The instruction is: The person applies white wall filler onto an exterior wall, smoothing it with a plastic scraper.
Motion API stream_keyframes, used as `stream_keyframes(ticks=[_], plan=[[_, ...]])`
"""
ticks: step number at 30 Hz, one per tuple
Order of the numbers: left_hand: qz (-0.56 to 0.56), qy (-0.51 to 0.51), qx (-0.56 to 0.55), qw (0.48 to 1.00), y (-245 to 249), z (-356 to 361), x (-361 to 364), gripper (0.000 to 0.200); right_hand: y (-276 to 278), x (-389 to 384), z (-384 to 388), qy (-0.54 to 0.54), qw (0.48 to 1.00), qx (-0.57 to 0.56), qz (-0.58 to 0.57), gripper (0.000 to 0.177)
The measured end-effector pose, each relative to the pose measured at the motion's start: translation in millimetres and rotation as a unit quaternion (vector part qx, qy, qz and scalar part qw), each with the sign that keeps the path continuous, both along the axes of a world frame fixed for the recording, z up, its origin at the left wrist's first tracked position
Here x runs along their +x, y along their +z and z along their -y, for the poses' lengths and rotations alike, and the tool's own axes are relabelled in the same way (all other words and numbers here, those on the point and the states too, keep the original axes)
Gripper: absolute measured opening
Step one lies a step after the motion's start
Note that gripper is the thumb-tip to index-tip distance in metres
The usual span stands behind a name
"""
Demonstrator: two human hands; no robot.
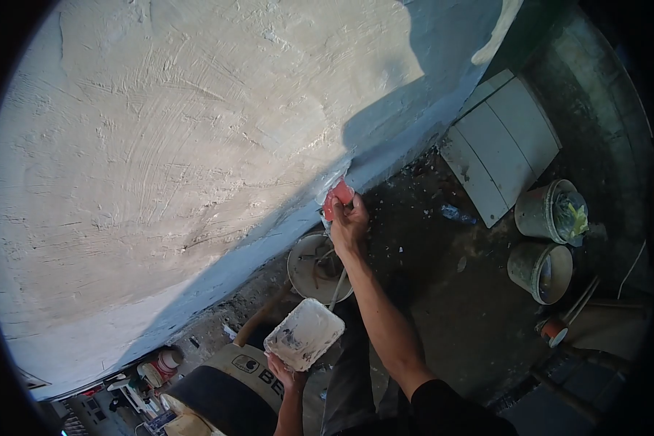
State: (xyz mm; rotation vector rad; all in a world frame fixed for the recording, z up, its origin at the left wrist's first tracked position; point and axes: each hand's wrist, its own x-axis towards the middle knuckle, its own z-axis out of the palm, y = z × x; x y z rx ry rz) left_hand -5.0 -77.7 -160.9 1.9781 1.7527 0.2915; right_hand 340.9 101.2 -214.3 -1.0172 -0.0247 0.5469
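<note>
My right hand is closed on a red putty scraper, its edge against the lower part of the plastered wall. Whitish paste shows along the scraper's edge. Lower down, my left hand grips a shallow white plastic tray from below, the fingers partly hidden under it. Dark and white smears coat the tray's inside. The wall is rough with trowel marks, sunlit above and shaded near its foot.
A bucket with tools in it stands by the wall's foot. To the right are two more buckets, a pale panel and a plastic bottle. A large drum-like container is at the lower left.
</note>
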Motion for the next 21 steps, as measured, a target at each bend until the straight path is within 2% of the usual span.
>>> stream_keyframes(ticks=[1, 4, 7, 10, 11, 14, 16, 18, 19, 21], plan=[[0.009, -0.001, -0.005, 1.0, 0.8, -2.6, 0.5, 0.088, 19.4, -0.4, 1.5, 0.019, 0.998, -0.052, 0.03, 0.017], [-0.025, -0.042, 0.043, 0.998, -2.9, -2.4, -7.4, 0.078, 70.2, -7.1, -4.8, 0.02, 0.999, -0.026, 0.022, 0.017], [-0.045, -0.041, 0.057, 0.997, -0.1, -4.1, -2.9, 0.075, 99.8, -12.0, 1.8, 0.064, 0.991, -0.088, 0.071, 0.018], [-0.05, -0.056, 0.066, 0.995, -2.6, -2.3, -6.4, 0.075, 120.3, -17.6, 18.2, 0.042, 0.997, -0.06, 0.029, 0.019], [-0.052, -0.068, 0.074, 0.994, -6.0, -1.8, -9.7, 0.075, 116.8, -18.5, 27.2, 0.043, 0.995, -0.083, 0.022, 0.018], [-0.011, -0.035, 0.035, 0.999, -8.2, 0.4, -16.4, 0.084, 89.6, -13.8, 53.6, -0.013, 0.998, -0.051, 0.04, 0.018], [0.0, -0.021, 0.021, 1.0, -8.3, 2.0, -18.2, 0.086, 44.6, -5.9, 66.4, -0.025, 0.998, -0.053, -0.032, 0.018], [0.005, -0.014, 0.005, 1.0, -8.2, 2.1, -12.7, 0.087, -12.9, -0.2, 64.9, -0.06, 0.995, -0.064, -0.048, 0.021], [0.006, -0.012, -0.006, 1.0, -4.6, 1.3, -6.9, 0.086, -42.8, 1.3, 61.3, -0.037, 0.99, -0.134, -0.014, 0.022], [0.0, -0.004, -0.019, 1.0, -1.5, -0.4, 1.6, 0.086, -42.6, 1.6, 39.5, -0.016, 0.982, -0.17, -0.078, 0.02]])
